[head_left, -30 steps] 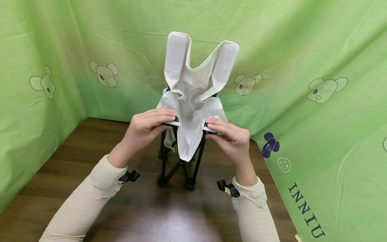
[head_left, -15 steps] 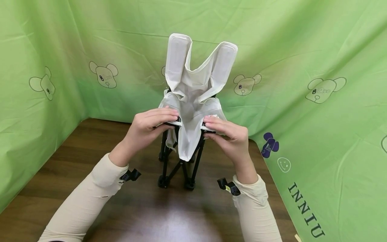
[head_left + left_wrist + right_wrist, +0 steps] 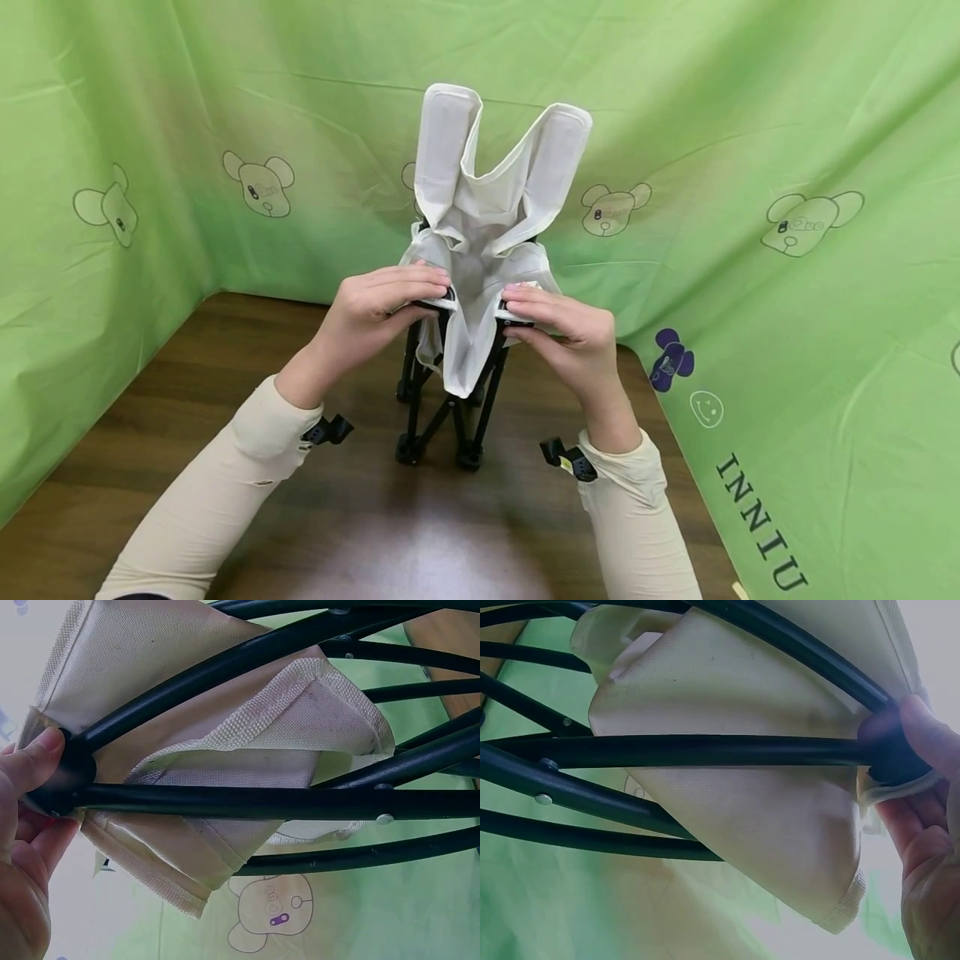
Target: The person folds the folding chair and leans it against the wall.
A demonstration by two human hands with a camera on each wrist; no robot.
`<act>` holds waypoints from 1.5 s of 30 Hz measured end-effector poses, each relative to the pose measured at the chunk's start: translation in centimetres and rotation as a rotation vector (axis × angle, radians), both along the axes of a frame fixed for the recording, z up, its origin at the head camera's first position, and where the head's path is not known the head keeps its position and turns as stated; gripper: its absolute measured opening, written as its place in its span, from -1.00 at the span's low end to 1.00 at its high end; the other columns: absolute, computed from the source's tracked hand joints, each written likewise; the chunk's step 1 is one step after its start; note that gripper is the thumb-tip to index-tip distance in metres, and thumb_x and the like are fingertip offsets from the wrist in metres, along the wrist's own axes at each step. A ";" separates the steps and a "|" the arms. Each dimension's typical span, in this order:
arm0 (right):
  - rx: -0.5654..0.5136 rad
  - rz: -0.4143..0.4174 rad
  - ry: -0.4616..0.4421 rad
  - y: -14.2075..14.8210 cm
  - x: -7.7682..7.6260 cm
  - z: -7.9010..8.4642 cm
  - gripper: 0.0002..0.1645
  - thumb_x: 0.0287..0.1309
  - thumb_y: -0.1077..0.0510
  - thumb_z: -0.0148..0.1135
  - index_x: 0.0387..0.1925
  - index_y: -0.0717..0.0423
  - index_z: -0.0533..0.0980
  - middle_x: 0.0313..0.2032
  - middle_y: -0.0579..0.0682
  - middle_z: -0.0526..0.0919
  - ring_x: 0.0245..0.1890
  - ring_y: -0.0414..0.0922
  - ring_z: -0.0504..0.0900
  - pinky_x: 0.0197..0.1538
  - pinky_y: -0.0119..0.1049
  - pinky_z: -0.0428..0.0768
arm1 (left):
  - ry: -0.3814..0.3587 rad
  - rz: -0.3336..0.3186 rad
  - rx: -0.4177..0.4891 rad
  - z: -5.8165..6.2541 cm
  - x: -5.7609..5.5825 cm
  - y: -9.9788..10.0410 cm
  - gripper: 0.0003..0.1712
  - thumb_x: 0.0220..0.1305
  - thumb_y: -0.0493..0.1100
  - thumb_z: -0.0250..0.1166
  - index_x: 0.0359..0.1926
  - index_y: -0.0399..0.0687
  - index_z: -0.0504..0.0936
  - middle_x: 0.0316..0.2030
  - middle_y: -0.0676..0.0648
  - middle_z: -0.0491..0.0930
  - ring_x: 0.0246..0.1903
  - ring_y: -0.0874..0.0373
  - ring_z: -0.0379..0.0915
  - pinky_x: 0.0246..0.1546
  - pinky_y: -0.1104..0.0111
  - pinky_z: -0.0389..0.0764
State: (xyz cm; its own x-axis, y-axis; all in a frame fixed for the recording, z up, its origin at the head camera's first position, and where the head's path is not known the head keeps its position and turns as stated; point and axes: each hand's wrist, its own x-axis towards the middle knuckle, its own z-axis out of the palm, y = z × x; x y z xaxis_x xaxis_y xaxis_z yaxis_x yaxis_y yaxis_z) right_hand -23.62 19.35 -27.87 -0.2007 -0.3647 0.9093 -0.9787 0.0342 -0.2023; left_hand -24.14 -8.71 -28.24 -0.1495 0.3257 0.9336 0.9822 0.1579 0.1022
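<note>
A person in cream sleeves (image 3: 195,500) is gripping a white-and-black chair (image 3: 491,196) with both hands. The chair is standing on a brown table (image 3: 435,542), toward its 12 o'clock side. The left hand (image 3: 378,304) is holding the corner at the chair's 8 o'clock, its fingers bending over the top and its thumb pressing from beneath. The right hand (image 3: 566,323) is pinching the matching corner at 4 o'clock in the same way. In each wrist view, a thumb is resting on a black joint, (image 3: 71,776) on the left and (image 3: 892,746) on the right, where dark tubes are meeting. White fabric (image 3: 467,354) is sagging between the hands, its tip pointing to 6 o'clock, while two flaps are rising toward 11 and 1 o'clock. Below, black legs (image 3: 489,392) are crossing. Black mounts (image 3: 327,430) are sitting at both cuffs. A green curtain (image 3: 337,75) is hanging behind, showing mouse heads (image 3: 801,229) and, toward 4 o'clock, the letters "INNIU" (image 3: 762,523).
</note>
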 end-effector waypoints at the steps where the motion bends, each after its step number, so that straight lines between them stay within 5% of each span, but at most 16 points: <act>1: 0.001 0.002 0.001 0.0 0.0 0.0 -0.55 -0.25 0.61 0.53 -0.17 0.43 0.72 -0.09 0.34 0.75 0.05 0.10 0.75 0.18 -0.04 0.66 | -0.001 0.000 0.000 0.0 0.0 0.0 -0.62 -0.02 -0.49 0.55 -0.10 -0.30 0.78 -0.05 -0.22 0.77 0.02 -0.04 0.71 0.25 0.16 0.60; 45: 0.114 -0.044 0.006 -0.5 -1.1 1.6 -0.52 -0.21 0.56 0.58 -0.12 0.33 0.73 -0.04 0.21 0.77 0.07 0.06 0.74 0.21 -0.06 0.65 | -0.017 -0.087 -0.022 0.8 -1.8 1.2 -0.64 -0.01 -0.50 0.55 -0.11 -0.32 0.77 -0.04 -0.24 0.76 0.03 -0.04 0.71 0.26 0.11 0.60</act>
State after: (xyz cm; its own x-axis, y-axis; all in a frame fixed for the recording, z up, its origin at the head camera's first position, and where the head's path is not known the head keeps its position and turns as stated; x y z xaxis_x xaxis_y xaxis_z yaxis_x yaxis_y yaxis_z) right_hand -24.68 18.86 -26.25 -0.2135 -0.4567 0.8636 -0.9769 0.0993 -0.1890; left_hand -25.91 -7.49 -27.46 -0.1354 0.3588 0.9236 0.9904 0.0748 0.1161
